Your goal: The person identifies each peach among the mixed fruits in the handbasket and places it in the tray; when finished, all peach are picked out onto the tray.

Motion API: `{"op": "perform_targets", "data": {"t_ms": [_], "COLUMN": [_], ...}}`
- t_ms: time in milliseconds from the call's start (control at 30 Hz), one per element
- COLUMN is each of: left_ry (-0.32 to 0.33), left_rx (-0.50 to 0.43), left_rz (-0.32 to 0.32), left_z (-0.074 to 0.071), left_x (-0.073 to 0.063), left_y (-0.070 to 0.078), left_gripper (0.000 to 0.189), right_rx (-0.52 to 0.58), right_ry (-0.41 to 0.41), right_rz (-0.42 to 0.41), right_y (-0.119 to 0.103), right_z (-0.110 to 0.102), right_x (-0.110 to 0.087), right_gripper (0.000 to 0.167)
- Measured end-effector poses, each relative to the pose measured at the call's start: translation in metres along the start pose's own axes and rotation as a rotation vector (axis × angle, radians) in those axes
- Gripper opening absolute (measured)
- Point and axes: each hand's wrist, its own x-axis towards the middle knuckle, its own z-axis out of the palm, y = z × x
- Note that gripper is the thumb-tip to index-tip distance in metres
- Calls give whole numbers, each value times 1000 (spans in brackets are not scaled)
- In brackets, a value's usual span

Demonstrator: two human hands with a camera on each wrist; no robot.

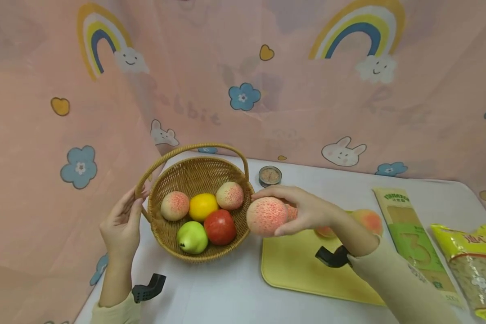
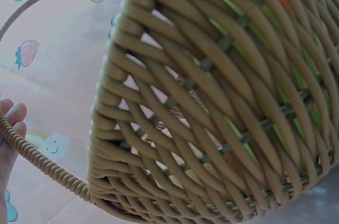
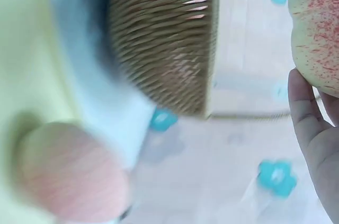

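My left hand (image 1: 123, 227) holds the handle (image 1: 168, 155) of a wicker basket (image 1: 194, 171) low on its left side. Inside lie two peaches (image 1: 175, 206), a yellow fruit (image 1: 203, 207), a red apple (image 1: 220, 227) and a green pear (image 1: 192, 237). My right hand (image 1: 308, 207) grips another peach (image 1: 266, 217) just right of the basket rim; the right wrist view shows this peach (image 3: 320, 33) between thumb and fingers. In the left wrist view, woven basket wall (image 2: 212, 102) fills most of the frame, and my left fingers touch the handle (image 2: 45, 163).
A yellow tray (image 1: 308, 274) lies under my right arm, with more peaches (image 1: 366, 220) on it, partly hidden. A small round tin (image 1: 270, 175) stands behind. To the right are a green packet (image 1: 415, 243) and a yellow-topped bag (image 1: 475, 270). A patterned pink cloth hangs behind.
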Motion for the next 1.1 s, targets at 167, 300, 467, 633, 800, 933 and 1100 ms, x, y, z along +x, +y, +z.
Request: {"op": "perform_targets", "data": {"t_ms": [167, 300, 467, 633, 800, 933, 1100], "left_ry": [3, 7, 5, 6, 13, 12, 10], "left_rx": [-12, 14, 13, 15, -1, -24, -33], "left_rz": [-4, -8, -4, 1, -2, -2, -3], "left_z": [0, -2, -2, -3, -3, -1, 1], "left_x": [3, 4, 2, 1, 0, 1, 1], "left_y": [2, 4, 2, 1, 1, 2, 2], "left_gripper": [29, 30, 32, 32, 31, 31, 31], "right_rx": [48, 92, 6, -75, -43, 7, 13], "right_ry": [91, 95, 70, -46, -138, -179, -187], "right_rz": [94, 155, 304, 383, 392, 410, 435], "right_y": [21, 39, 56, 67, 75, 79, 84], "right_z": [5, 12, 21, 30, 36, 38, 38], "right_x": [-47, -67, -79, -80, -77, -78, -82], "right_gripper": [66, 64, 62, 61, 60, 60, 61]}}
